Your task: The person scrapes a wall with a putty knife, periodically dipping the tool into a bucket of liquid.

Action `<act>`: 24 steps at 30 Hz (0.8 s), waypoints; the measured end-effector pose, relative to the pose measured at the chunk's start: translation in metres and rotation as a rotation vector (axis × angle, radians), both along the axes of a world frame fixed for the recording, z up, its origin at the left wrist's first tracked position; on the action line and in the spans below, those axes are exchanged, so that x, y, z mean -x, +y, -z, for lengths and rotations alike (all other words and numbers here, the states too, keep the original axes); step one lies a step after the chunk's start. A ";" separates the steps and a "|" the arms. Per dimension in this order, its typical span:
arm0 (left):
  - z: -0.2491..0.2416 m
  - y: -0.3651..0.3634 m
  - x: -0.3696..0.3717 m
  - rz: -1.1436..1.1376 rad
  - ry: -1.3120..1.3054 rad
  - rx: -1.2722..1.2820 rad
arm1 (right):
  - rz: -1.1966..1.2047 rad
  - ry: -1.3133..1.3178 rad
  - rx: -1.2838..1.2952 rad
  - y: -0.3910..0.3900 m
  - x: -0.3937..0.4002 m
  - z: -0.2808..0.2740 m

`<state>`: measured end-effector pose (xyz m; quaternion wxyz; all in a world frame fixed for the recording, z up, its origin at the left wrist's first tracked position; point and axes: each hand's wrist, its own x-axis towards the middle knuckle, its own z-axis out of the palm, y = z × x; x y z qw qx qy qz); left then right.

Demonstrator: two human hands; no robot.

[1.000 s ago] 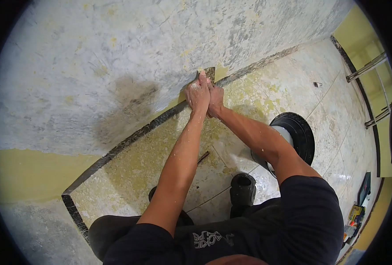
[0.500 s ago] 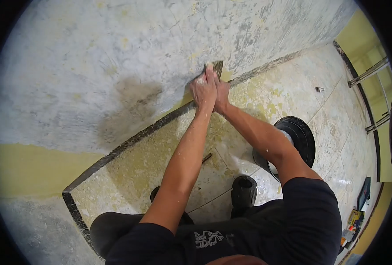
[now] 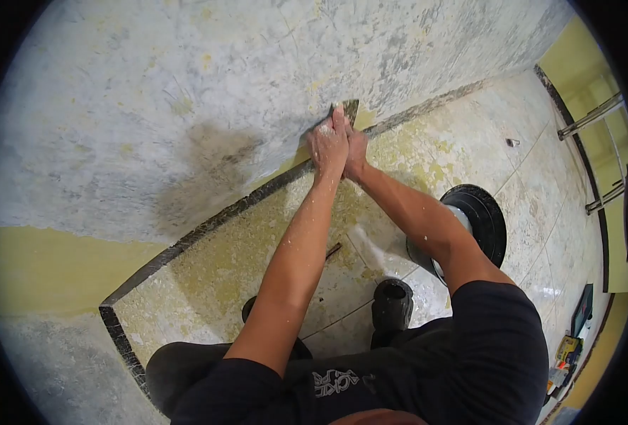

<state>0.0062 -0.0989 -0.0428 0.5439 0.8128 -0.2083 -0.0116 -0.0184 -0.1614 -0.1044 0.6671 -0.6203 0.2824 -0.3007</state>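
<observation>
Both hands meet low on the wall [image 3: 257, 64], just above its dark baseboard [image 3: 222, 211]. My left hand [image 3: 328, 147] is closed around a scraper [image 3: 352, 111], thumb pointing up along it. Only the scraper's flat, speckled blade shows; its handle is hidden by my fingers. Tucked behind the left, my right hand [image 3: 357, 151] is also closed on the scraper, its fingers partly hidden. The blade lies at the wall's patchy grey-white surface, with a strip of yellow paint beside it. White specks cover my left hand and forearm.
A black bucket or tub [image 3: 485, 225] stands beside my right forearm. Yellow flakes and white dust litter the floor tiles [image 3: 399, 170], along with a small dark stick [image 3: 334, 251]. Metal legs [image 3: 591, 117] rise at the right, and several small items [image 3: 566, 352] lie near the right edge.
Both hands and the scraper have shifted only very slightly along the wall. Their grip looks the same.
</observation>
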 end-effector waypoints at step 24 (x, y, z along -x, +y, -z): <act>0.001 0.028 0.012 -0.212 0.152 0.145 | -0.067 0.078 0.325 0.026 0.006 -0.002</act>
